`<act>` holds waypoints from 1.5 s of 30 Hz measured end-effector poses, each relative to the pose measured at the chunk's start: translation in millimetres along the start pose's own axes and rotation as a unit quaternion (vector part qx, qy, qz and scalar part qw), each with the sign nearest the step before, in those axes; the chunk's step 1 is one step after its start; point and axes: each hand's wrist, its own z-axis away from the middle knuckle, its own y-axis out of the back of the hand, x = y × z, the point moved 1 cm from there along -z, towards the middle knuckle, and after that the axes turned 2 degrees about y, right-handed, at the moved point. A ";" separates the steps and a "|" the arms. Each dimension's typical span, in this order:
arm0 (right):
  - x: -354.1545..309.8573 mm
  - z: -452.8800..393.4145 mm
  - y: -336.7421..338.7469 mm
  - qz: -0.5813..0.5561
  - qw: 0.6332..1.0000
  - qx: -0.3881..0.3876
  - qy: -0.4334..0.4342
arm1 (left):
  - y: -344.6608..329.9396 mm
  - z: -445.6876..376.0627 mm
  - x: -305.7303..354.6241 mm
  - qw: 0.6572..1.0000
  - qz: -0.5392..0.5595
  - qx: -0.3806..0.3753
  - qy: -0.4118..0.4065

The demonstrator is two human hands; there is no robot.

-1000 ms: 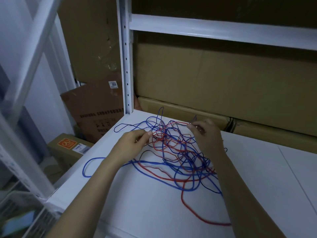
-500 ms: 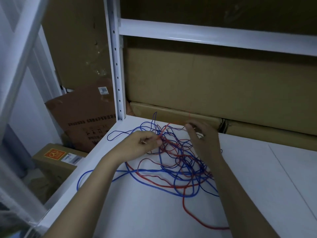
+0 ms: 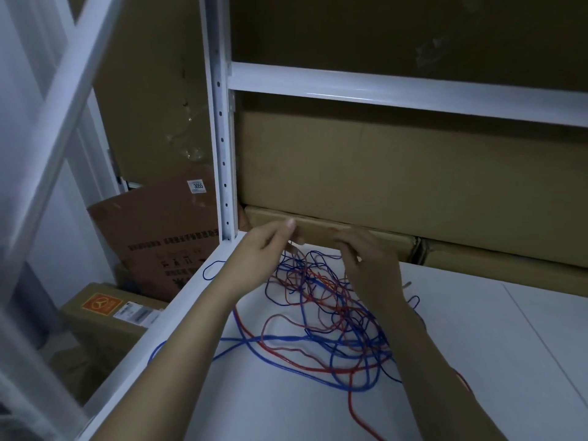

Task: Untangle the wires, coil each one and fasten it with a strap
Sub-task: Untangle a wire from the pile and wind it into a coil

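Note:
A tangle of red and blue wires [image 3: 321, 313] lies on the white shelf board [image 3: 477, 361], loops spilling toward the left edge and the front. My left hand [image 3: 264, 249] is raised above the far end of the tangle and pinches strands between thumb and fingers. My right hand [image 3: 366, 259] is close beside it, fingers curled on wire strands that hang down into the heap. No strap is visible.
A white upright post [image 3: 222, 138] and crossbeam [image 3: 413, 93] frame the shelf. Large cardboard boxes [image 3: 397, 173] fill the back behind the hands. More boxes [image 3: 105, 316] stand on the floor to the left, past the shelf's edge.
Both hands have risen from the tangle and come closer together, lifting strands toward the back boxes. The view tilted up and shifted left.

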 end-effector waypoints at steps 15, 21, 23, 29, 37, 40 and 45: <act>-15.5 18.7 -32.8 -0.409 0.849 -0.071 -0.328 | -10.6 4.9 -11.2 0.984 0.164 -0.037 0.064; -23.5 47.2 -48.8 -0.367 0.858 -0.174 -0.314 | -0.6 13.3 -31.6 0.932 0.330 0.032 0.145; -29.2 53.6 -53.0 -0.300 0.890 -0.214 -0.268 | 2.6 17.8 -37.2 0.926 0.346 0.036 0.147; -52.3 59.0 -63.4 -0.085 0.959 -0.252 -0.098 | 5.5 28.8 -47.7 0.899 0.411 0.020 0.147; -80.9 66.0 -70.0 -0.075 0.967 -0.243 0.025 | 9.6 38.3 -64.2 0.924 0.346 0.113 0.116; -81.8 64.9 -71.7 -0.075 0.976 -0.197 0.063 | 10.4 43.6 -68.2 0.953 0.261 0.113 0.107; -76.6 58.4 -73.9 -0.047 0.983 -0.126 0.122 | 11.3 51.2 -74.1 0.972 0.187 0.081 0.118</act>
